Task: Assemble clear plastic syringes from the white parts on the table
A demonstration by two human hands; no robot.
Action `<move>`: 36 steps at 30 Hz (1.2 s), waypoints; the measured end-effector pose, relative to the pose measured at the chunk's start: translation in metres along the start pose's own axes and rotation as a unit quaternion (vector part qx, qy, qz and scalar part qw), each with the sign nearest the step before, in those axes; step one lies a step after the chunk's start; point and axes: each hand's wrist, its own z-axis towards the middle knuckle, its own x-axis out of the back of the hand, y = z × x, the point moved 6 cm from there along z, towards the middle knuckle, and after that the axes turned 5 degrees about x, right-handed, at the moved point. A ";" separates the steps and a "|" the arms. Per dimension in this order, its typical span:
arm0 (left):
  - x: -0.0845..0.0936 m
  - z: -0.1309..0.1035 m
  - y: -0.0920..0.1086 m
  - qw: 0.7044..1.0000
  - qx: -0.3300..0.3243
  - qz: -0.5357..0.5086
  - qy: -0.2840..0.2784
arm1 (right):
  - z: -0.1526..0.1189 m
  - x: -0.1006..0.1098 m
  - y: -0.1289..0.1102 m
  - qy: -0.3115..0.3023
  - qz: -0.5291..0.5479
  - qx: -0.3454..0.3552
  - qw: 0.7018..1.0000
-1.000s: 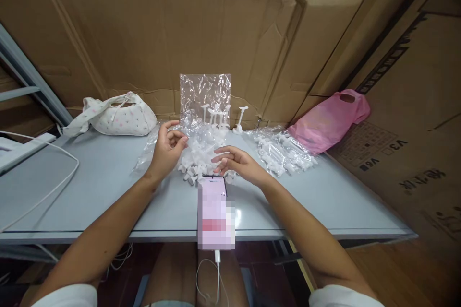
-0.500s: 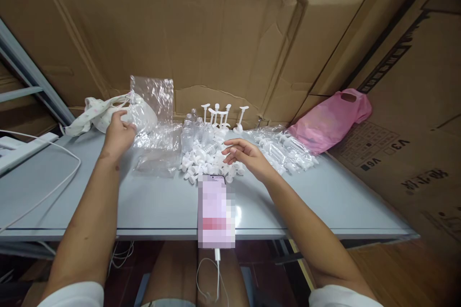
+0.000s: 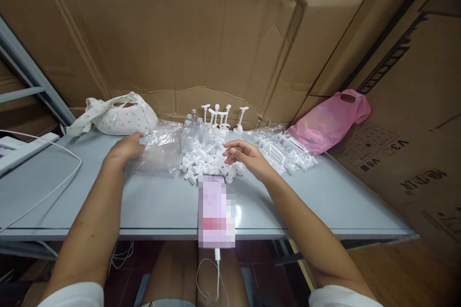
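Left of the bottles [image 3: 187,139], the bag [image 3: 160,148] now lies lowered, hands [image 3: 136,145] apart (left's grip unclear, right's fingers parted).

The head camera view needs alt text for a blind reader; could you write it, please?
A bare left hand is at the edge of flat clear plastic bags on a grey table. The bare right hand hovers open by a pile of small white plastic parts, with clear ribbed plastic bottles behind.
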 end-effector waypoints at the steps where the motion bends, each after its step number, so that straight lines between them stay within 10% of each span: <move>1: -0.002 -0.003 0.001 0.998 0.038 0.047 -0.021 | 0.000 0.000 0.000 -0.001 0.000 -0.001 1.000; 8: -0.001 -0.020 0.028 0.991 0.041 0.123 0.036 | 0.000 -0.002 0.000 -0.003 -0.005 -0.005 1.000; 13: 0.007 -0.042 0.069 0.972 -0.137 0.056 0.181 | 0.001 -0.001 0.003 -0.004 -0.026 0.003 1.000; 18: -0.022 -0.083 0.122 0.926 -0.376 0.033 0.021 | -0.001 -0.001 0.007 -0.006 -0.109 0.014 0.994; 25: -0.046 -0.104 0.127 0.895 -0.407 0.121 -0.138 | -0.004 -0.002 0.000 -0.015 -0.226 0.028 0.974; 36: -0.036 -0.099 0.130 0.908 -0.398 0.105 -0.071 | -0.003 -0.004 -0.002 -0.022 -0.299 0.059 0.952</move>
